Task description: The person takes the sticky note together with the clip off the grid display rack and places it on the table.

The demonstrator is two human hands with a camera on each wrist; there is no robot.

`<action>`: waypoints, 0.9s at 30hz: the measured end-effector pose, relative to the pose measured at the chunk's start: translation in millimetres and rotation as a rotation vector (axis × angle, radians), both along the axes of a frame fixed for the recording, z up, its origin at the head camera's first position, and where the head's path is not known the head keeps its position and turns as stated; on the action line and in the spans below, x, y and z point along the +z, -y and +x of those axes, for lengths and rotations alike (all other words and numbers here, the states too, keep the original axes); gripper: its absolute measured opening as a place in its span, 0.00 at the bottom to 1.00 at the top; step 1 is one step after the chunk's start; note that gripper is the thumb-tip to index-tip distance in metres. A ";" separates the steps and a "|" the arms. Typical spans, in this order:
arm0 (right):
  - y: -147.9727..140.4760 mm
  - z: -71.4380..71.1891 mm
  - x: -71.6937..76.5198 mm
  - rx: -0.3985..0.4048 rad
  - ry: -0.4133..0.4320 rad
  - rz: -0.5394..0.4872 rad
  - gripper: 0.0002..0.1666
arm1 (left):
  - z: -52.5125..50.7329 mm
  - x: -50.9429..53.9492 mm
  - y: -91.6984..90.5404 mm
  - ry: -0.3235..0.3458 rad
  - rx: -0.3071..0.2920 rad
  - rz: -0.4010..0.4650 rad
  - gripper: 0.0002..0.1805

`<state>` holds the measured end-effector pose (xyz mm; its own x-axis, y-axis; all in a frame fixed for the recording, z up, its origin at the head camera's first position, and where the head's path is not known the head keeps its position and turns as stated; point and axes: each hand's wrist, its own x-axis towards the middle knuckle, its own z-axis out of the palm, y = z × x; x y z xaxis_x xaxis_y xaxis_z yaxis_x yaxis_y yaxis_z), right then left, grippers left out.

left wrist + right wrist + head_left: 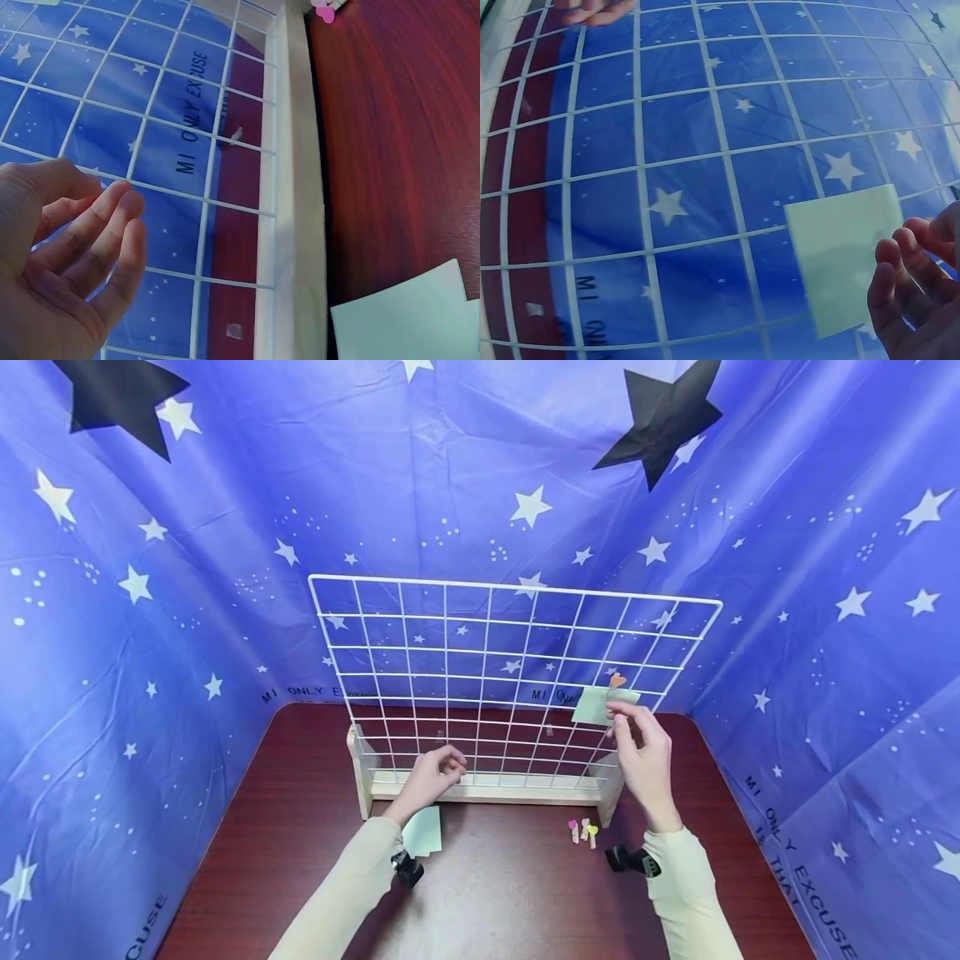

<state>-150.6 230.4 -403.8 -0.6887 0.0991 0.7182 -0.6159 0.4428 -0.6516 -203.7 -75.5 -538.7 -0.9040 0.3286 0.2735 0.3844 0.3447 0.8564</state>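
Observation:
A pale green paper note [592,705] hangs on the right part of a white wire grid [487,635], with an orange heart clip [617,681] at its top edge. My right hand [643,758] is right in front of the note, its fingers bent loosely near the note's edge [847,255]; no thing shows between them. Lower down, my left hand [435,774] hovers before the grid's bottom rows. Its fingers [112,240] are loosely bent and hold nothing. The clip is hidden in the right wrist view.
Several small heart clips [592,835], pink and yellow among them, lie on the dark red table [510,902] near the right foot. More green notes [424,832] lie beside my left forearm. A wooden stand [487,791] carries the grid; a blue starry curtain [420,485] surrounds the table.

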 end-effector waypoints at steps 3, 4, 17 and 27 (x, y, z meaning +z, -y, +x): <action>0.5 -3.0 8.0 -0.021 -0.032 0.006 0.12 | -3.1 4.6 -1.8 -0.007 -0.006 -0.015 0.07; 0.8 -4.0 10.3 -0.028 -0.038 0.005 0.12 | -4.4 6.6 -2.3 -0.011 -0.009 -0.024 0.07; 3.0 -14.9 26.5 -0.102 -0.046 0.002 0.17 | -12.6 46.3 -5.3 -0.066 -0.070 -0.052 0.05; 3.5 -20.4 27.2 -0.132 -0.030 -0.002 0.14 | -12.2 74.0 -30.5 -0.101 -0.166 0.004 0.06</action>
<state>-171.0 226.9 -376.6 -0.6475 0.1889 0.7383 -0.5718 0.5201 -0.6345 -215.9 -45.0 -464.7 -0.8052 0.4698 0.3619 0.5200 0.2658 0.8118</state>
